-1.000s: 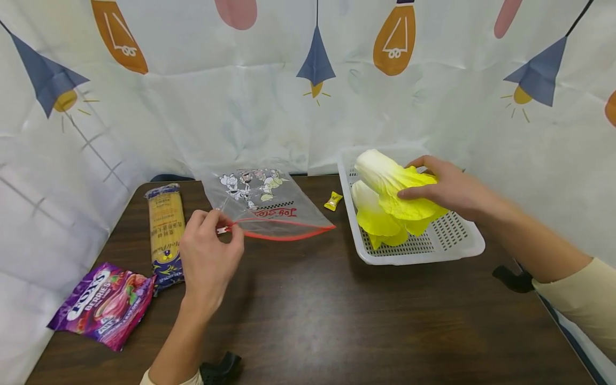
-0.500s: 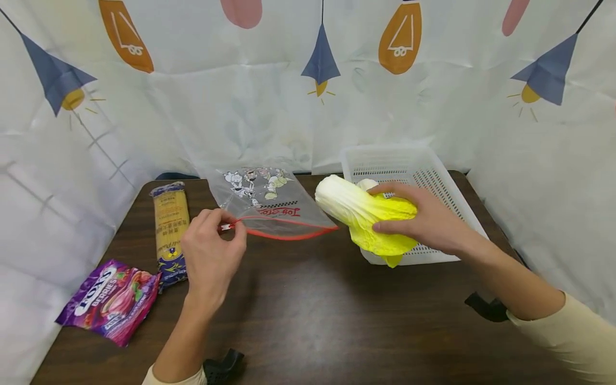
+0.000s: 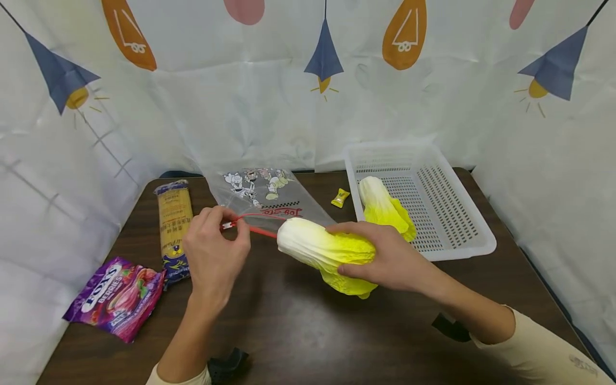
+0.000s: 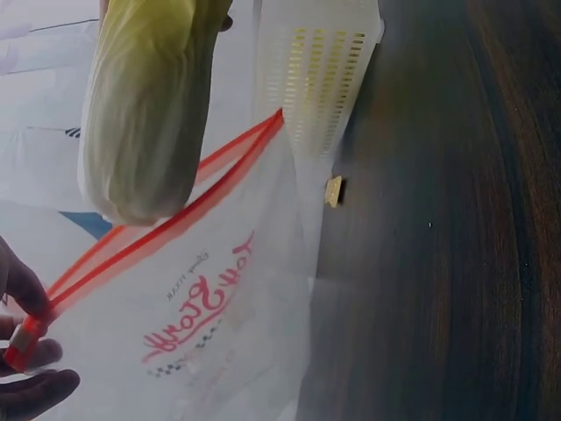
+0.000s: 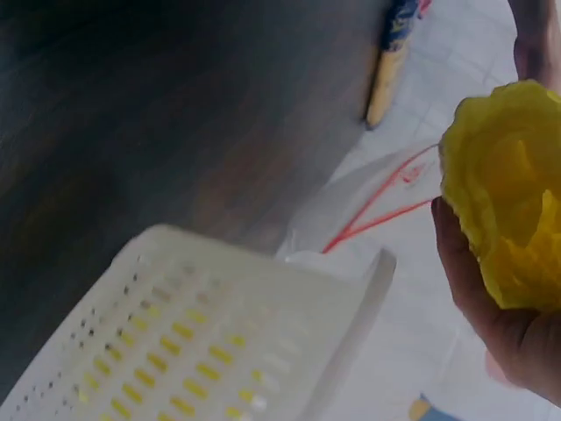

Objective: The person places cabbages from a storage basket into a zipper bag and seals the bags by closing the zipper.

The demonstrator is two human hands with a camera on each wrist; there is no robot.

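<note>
Left hand (image 3: 214, 254): pinching zip bag's (image 3: 269, 200) red slider; wrist view is showing "Toy Story" print.
Right hand (image 3: 390, 259): gripping cabbage (image 3: 322, 248) at bag mouth.
Far-left packet (image 3: 115, 297): showing "FOX'S BERRIES".

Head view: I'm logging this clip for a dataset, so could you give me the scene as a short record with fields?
left hand: pinches the red zip end of the clear zipper bag, holding its mouth open
right hand: grips a napa cabbage, white end pointed at the bag mouth
basket: white, perforated, holds a second cabbage
table: dark wood
candy: small yellow wrapped piece between bag and basket
spaghetti packet: lies left of the bag
berry sweets bag: purple, near left edge
</note>
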